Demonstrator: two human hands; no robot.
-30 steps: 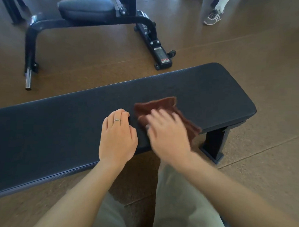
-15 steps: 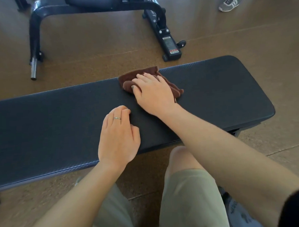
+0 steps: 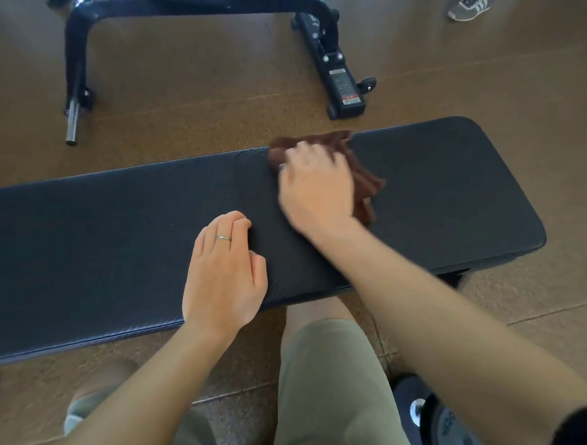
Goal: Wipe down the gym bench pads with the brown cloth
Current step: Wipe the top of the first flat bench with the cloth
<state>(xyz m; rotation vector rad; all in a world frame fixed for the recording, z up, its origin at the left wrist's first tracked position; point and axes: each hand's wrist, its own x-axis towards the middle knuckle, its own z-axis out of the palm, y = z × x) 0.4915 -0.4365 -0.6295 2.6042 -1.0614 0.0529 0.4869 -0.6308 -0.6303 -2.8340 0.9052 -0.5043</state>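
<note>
A long black bench pad (image 3: pixel 452 188) runs across the head view from the left edge to its rounded right end. The brown cloth (image 3: pixel 364 182) lies crumpled on the pad near its far edge, right of centre. My right hand (image 3: pixel 317 187) lies flat on top of the cloth, fingers spread and blurred by motion, pressing it onto the pad. My left hand (image 3: pixel 224 275) rests on the pad near its front edge, fingers bent over loosely, a ring on one finger, holding nothing.
A second black bench frame (image 3: pixel 332 55) with a chrome peg (image 3: pixel 71 121) stands on the brown floor behind the pad. Another person's shoe (image 3: pixel 471 4) is at the top right. My knees in olive shorts and a weight plate (image 3: pixel 442 421) are below.
My right hand has swept the cloth from the pad's front edge to its far edge, then slightly rightward. My left hand has stayed in place.
</note>
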